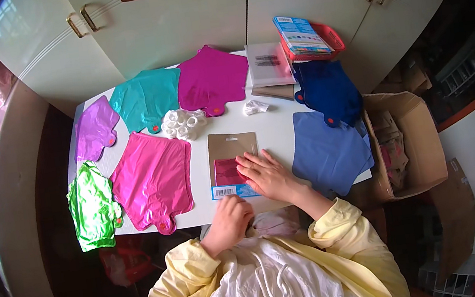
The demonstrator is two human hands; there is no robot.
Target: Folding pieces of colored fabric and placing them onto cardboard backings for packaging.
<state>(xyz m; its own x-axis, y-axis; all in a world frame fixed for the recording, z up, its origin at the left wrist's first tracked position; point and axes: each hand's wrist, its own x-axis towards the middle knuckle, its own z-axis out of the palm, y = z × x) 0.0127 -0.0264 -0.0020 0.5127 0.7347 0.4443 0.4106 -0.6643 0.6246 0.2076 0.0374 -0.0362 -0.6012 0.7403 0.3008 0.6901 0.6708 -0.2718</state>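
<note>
A tan backing card (pixel 232 143) with a blue printed strip lies at the table's near middle. On it rests a small folded square of magenta foil (pixel 227 172). My right hand (pixel 267 176) lies flat, fingers stretched out, over the right side of the foil and card. Just below the card's near edge, at the table edge, my left hand (pixel 232 217) is closed with its fingers curled under. What it holds, if anything, is hidden.
Flat foil balloons surround the card: pink (pixel 154 178), green (pixel 92 205), purple (pixel 95 130), teal (pixel 145 99), magenta (pixel 213 82), slate blue (pixel 328 151) and navy (pixel 329 90). White coiled ribbons (pixel 183 124), clear sleeves (pixel 269 65), a red basket (pixel 328 35) and a cardboard box (pixel 415 141) stand around.
</note>
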